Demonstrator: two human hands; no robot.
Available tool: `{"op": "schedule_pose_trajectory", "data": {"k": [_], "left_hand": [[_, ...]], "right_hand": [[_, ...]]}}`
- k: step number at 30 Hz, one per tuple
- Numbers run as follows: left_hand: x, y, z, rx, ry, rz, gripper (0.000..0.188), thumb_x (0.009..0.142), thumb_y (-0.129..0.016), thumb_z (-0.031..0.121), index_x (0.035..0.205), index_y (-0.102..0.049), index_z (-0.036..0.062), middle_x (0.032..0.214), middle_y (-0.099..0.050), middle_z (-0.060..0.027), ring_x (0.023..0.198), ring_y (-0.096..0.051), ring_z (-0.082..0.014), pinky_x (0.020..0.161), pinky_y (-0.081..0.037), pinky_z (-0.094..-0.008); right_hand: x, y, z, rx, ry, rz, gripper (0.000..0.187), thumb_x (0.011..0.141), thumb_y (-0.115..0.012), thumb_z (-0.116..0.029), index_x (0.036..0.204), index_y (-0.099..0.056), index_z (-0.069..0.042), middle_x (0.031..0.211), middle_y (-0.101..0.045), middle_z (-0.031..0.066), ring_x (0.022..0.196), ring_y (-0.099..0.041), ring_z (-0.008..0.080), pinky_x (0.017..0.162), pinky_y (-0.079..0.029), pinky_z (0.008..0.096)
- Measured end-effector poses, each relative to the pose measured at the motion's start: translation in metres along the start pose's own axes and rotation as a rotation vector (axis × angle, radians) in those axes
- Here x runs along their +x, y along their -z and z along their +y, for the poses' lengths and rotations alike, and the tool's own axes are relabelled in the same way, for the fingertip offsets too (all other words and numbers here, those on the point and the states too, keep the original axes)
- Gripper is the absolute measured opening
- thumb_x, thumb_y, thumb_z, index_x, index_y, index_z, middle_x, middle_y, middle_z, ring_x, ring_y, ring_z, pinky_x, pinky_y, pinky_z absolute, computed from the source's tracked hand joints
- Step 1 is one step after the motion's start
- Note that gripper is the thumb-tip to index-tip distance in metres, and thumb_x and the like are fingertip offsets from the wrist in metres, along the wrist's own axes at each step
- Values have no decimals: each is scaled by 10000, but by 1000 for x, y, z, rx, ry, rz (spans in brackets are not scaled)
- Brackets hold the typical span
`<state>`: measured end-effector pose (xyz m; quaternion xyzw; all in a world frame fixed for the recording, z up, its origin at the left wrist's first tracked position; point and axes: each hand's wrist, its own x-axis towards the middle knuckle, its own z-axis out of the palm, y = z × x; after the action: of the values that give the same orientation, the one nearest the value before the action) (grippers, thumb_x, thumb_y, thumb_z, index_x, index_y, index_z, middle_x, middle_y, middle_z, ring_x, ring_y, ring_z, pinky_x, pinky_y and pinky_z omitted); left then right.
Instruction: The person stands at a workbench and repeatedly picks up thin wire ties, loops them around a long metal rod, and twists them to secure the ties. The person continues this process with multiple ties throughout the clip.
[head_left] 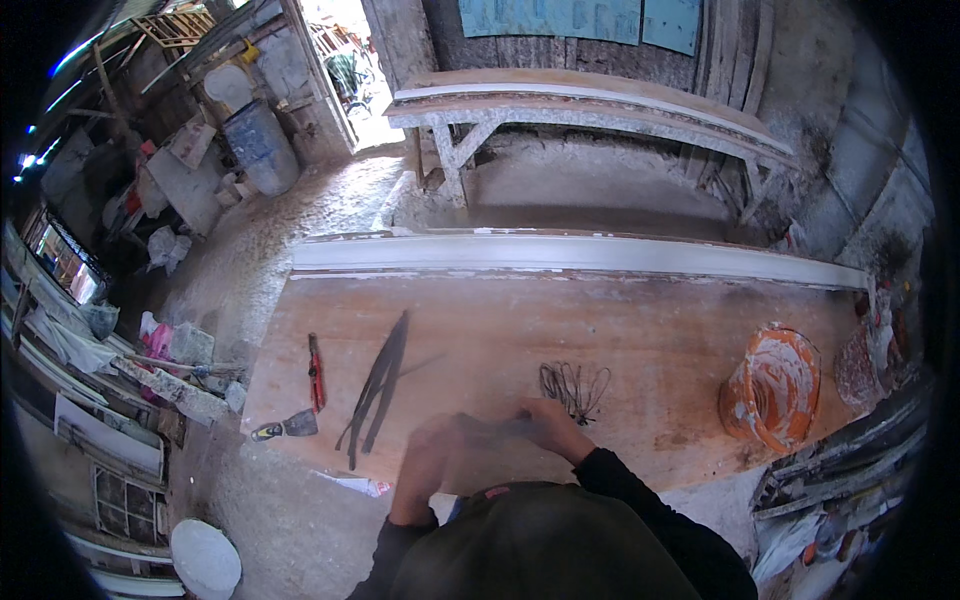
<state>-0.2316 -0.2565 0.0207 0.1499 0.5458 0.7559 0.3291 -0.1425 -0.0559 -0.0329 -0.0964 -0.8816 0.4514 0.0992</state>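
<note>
Close to my body, over the near edge of a wooden table (640, 330), my two hands are close together. My left hand (435, 450) is smeared by motion, so its fingers cannot be read. My right hand (553, 427) is closed, with a small dark thing partly showing at its fingers, too blurred to name. Just beyond my right hand lies a loose bundle of thin dark wire (573, 385). Left of my hands rest long dark flat strips (378, 385), a red-handled hand tool (316, 375) and a putty knife (285, 427).
An orange bucket (735, 400) caked with white plaster stands at the table's right. A long white moulding (560, 255) runs along the far edge. Beyond is a plaster-stained bench (600, 115). A blue barrel (262, 148) and a white round tub (205, 560) stand leftward.
</note>
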Motion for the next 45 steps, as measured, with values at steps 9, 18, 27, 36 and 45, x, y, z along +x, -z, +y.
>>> {"op": "schedule_pose_trajectory", "data": {"k": [9, 18, 27, 36, 45], "left_hand": [[-53, 76, 111, -505, -651, 328, 141, 880, -463, 164, 921, -523, 43, 839, -545, -60, 755, -533, -151, 637, -460, -285], [-17, 73, 55, -11, -210, 488, 49, 799, -575, 94, 789, -531, 113, 698, -544, 30, 582, -501, -67, 482, -383, -220], [25, 1, -19, 434, 146, 73, 135, 723, -658, 23, 828, -575, 34, 754, -603, -39, 670, -566, -107, 627, -465, -226], [20, -24, -5, 568, 93, -45, 168, 708, -680, 6, 836, -571, 15, 774, -618, -47, 701, -573, -93, 649, -459, -217], [12, -22, -8, 564, 9, -81, 102, 735, -651, -2, 815, -589, 5, 780, -624, -35, 719, -571, -86, 661, -461, -226]], "right_hand": [[7, -12, 40, -245, -169, -57, 212, 651, -615, -225, 705, -610, -20, 695, -585, 185, 669, -574, 345, 605, -453, 387], [22, -24, 53, -182, -239, 104, 214, 722, -577, -217, 818, -587, -26, 715, -584, 187, 701, -574, 348, 627, -452, 418], [2, 11, -36, 626, -308, -152, 270, 817, -602, -249, 980, -613, -34, 788, -606, 4, 682, -519, 72, 607, -427, 224], [-9, 26, -66, 785, -285, -150, 172, 798, -621, -157, 884, -616, -8, 774, -596, -20, 719, -512, 40, 627, -415, 197], [-11, 17, -58, 725, -195, -108, 96, 781, -609, -85, 824, -622, -1, 735, -598, -10, 674, -512, 44, 621, -410, 195]]}}
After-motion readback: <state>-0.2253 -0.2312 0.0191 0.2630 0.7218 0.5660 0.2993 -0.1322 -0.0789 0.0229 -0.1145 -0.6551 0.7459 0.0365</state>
